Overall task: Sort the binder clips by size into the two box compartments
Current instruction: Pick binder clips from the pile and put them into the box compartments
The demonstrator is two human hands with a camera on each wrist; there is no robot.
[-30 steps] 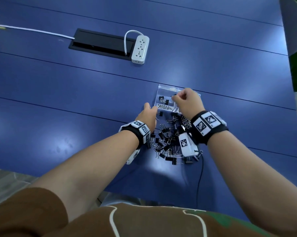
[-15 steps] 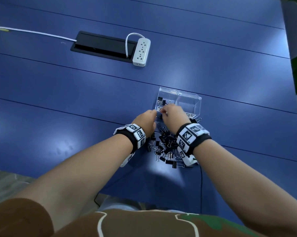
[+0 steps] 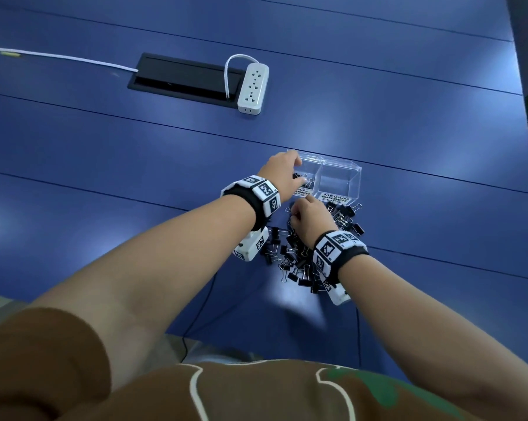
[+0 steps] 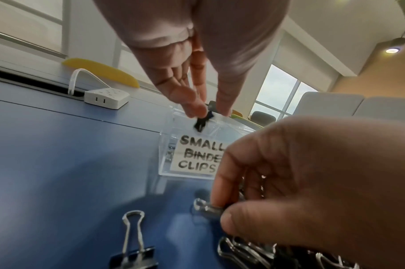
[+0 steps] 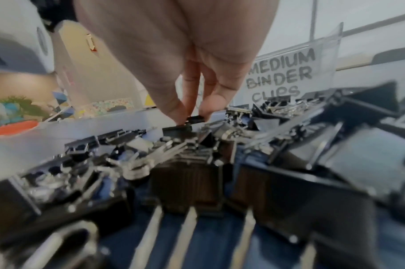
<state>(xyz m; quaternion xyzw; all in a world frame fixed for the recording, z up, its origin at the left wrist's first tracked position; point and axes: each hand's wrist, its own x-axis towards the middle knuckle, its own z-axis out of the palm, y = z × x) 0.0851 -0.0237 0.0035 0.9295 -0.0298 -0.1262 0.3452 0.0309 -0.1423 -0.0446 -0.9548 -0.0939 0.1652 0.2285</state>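
Observation:
A clear two-compartment box point(image 3: 355, 177) stands on the blue table, labelled for small clips point(image 4: 197, 156) on the left and medium clips point(image 5: 282, 76) on the right. My left hand point(image 3: 287, 170) hovers over the small compartment, and a small black binder clip point(image 4: 200, 123) hangs pinched at its fingertips point(image 4: 194, 109). In front of the box lies a pile of black binder clips point(image 3: 296, 262) of two sizes. My right hand point(image 3: 299, 212) is down on the pile's far side, thumb and forefinger pinching a small clip point(image 5: 195, 119).
A white power strip point(image 3: 253, 88) and a black cable hatch point(image 3: 180, 75) sit far back on the table. One larger clip point(image 4: 134, 254) lies apart at the pile's left. The table's near edge is just below my forearms.
My left hand rose from the pile to above the small compartment with a clip. My right hand came back from over the box down onto the pile.

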